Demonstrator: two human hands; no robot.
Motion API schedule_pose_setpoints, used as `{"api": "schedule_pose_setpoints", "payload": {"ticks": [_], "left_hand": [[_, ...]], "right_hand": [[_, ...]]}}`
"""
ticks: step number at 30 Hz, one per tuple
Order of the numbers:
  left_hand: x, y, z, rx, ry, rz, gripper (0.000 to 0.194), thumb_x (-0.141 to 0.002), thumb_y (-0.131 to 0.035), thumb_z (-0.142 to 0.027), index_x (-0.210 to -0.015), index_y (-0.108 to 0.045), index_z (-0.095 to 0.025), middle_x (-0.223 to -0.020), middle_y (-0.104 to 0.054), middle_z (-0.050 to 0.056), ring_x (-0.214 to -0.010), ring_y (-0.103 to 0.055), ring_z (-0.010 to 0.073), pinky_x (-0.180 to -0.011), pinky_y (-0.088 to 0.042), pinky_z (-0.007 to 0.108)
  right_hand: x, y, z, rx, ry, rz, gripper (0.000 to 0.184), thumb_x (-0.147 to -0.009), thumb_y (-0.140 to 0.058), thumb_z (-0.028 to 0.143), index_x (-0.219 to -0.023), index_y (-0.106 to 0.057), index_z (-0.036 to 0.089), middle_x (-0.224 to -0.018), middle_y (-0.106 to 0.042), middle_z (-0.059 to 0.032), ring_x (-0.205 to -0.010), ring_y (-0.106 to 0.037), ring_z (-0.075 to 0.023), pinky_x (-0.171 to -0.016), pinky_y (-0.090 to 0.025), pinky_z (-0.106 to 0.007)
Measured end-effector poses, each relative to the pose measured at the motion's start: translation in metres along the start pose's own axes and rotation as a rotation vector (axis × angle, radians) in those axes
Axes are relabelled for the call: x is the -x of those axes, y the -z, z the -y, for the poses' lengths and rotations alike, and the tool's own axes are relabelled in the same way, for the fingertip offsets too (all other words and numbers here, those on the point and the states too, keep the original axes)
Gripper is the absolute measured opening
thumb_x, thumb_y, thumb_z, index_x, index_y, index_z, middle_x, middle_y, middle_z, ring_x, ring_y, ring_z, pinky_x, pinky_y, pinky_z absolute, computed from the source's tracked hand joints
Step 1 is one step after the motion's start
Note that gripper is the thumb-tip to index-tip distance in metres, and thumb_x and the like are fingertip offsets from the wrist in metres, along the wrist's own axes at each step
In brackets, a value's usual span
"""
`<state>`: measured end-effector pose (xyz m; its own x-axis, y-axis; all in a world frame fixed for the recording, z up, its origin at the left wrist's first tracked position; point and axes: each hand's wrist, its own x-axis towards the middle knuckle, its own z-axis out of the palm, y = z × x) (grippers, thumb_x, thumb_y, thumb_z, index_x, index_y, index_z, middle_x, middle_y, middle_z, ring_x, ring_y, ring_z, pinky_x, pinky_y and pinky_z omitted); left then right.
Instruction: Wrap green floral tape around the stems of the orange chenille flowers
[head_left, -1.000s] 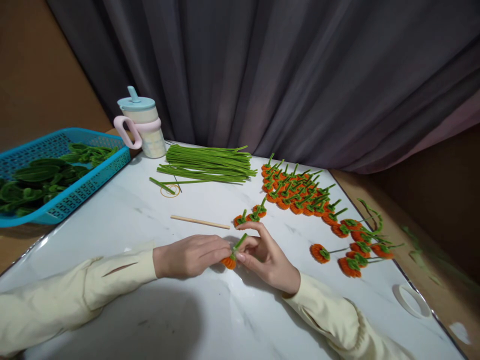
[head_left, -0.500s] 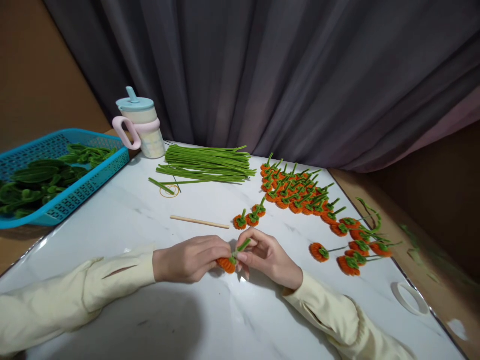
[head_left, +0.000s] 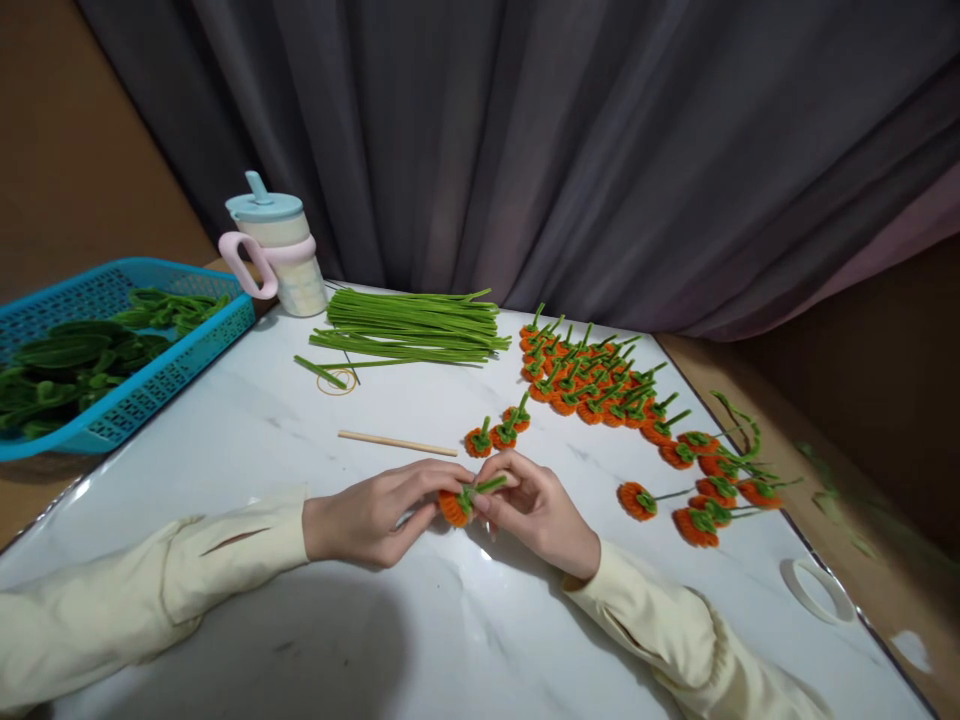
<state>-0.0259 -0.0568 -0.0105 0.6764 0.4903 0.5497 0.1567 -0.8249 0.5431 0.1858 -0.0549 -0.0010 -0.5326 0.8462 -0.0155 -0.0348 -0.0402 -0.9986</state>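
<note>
A small orange pipe-cleaner pumpkin (head_left: pixel 454 510) with a green top and stem is held just above the table between both hands. My left hand (head_left: pixel 379 512) pinches its left side, thumb below and fingers above. My right hand (head_left: pixel 538 515) is closed at the green stem, thumb against the fingers; the exact contact is partly hidden. Just beyond my hands stand a few finished pumpkins (head_left: pixel 504 434) with upright stems. A thin wooden stick (head_left: pixel 397 443) lies in front of my left hand.
Green pipe cleaners (head_left: pixel 412 325) lie in a bundle at the back. Many more orange pumpkins (head_left: pixel 600 375) spread to the right. A blue basket (head_left: pixel 150 395) of green leaves and a tumbler (head_left: pixel 281 250) stand left. A white tape ring (head_left: pixel 817 590) lies near the right edge.
The pumpkin has turned in my fingers, showing more of its orange side, and its stem now tilts further right. My left fingers have loosened and spread somewhat.
</note>
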Motion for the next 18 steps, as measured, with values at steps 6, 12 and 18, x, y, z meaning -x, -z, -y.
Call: {"api": "schedule_pose_setpoints", "payload": {"ticks": [6, 12, 18], "left_hand": [[-0.0016, 0.0000, 0.0003, -0.091, -0.031, -0.013, 0.032, -0.086, -0.038, -0.001, -0.115, -0.046, -0.012, -0.114, -0.059, 0.018, -0.110, -0.056, 0.0194, -0.089, -0.052, 0.032], [-0.0012, 0.0010, 0.0011, -0.089, -0.039, 0.025, 0.032, -0.086, -0.040, 0.000, -0.113, -0.051, -0.012, -0.114, -0.059, 0.017, -0.105, -0.058, 0.0195, -0.086, -0.053, 0.029], [-0.0017, 0.0009, 0.0005, -0.080, -0.044, 0.023, 0.033, -0.085, -0.039, 0.000, -0.114, -0.050, -0.012, -0.111, -0.058, 0.017, -0.102, -0.058, 0.0190, -0.083, -0.053, 0.029]], "right_hand": [[0.0001, 0.0002, -0.0019, 0.065, 0.030, -0.003, 0.027, -0.081, -0.064, 0.040, -0.085, -0.050, 0.018, -0.068, -0.061, -0.0001, -0.054, -0.054, -0.0101, -0.052, -0.047, -0.023], [-0.0013, 0.0004, -0.0019, 0.123, 0.039, -0.038, 0.025, -0.081, -0.063, 0.040, -0.084, -0.053, 0.017, -0.067, -0.059, 0.0003, -0.054, -0.054, -0.0103, -0.054, -0.046, -0.023], [-0.0020, 0.0012, 0.0019, 0.241, 0.073, -0.055, 0.026, -0.083, -0.061, 0.041, -0.078, -0.057, 0.016, -0.066, -0.059, -0.0018, -0.059, -0.054, -0.0117, -0.056, -0.045, -0.023]]}}
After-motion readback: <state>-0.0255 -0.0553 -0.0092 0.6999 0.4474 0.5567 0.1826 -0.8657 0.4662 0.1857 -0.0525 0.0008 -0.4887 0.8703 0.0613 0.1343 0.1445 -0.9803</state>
